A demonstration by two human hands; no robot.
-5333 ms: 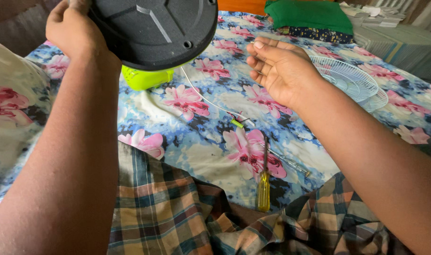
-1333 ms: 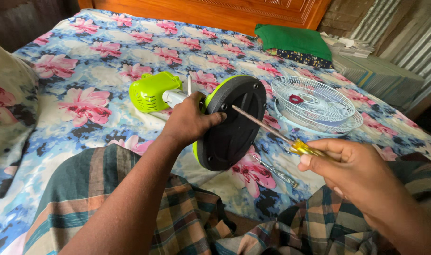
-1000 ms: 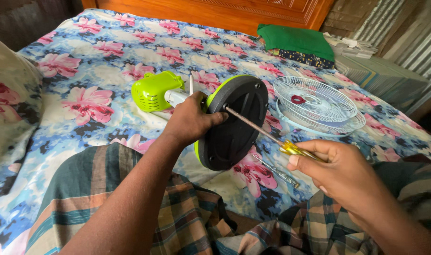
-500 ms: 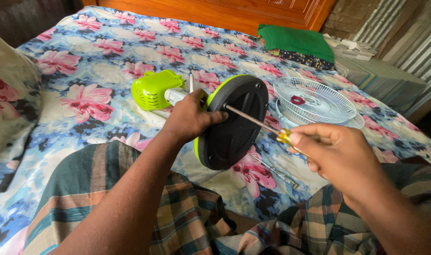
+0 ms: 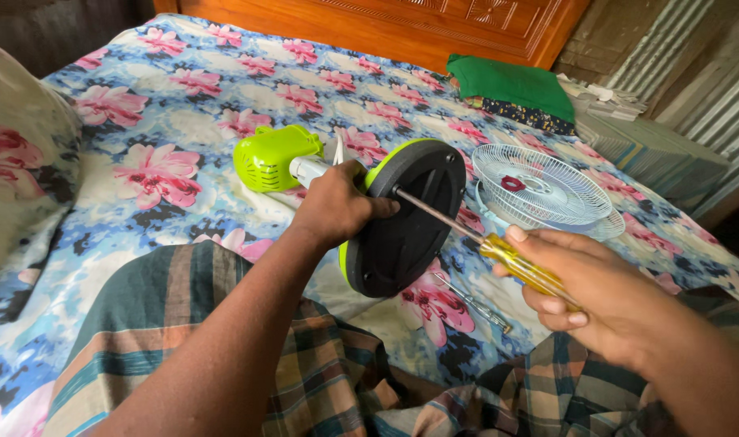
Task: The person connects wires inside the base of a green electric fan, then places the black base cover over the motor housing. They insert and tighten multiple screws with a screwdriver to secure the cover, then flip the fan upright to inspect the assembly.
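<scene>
Left hand (image 5: 337,206) clasps the rim of the black round fan base (image 5: 402,218), tipped on edge on the flowered bed sheet (image 5: 143,113); its fingertips are hidden behind the rim. Right hand (image 5: 604,291) grip is wrapped tight round the yellow screwdriver (image 5: 499,251), tip set in the base's underside. The base hides the junction with the green motor housing (image 5: 268,158). A second tool (image 5: 475,303) lies partly obscured below.

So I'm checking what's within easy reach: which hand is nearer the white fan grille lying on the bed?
Right. The right hand, holding the yellow screwdriver, sits just below the fan grille. The left hand grips the round black base, which stands between it and the grille.
</scene>
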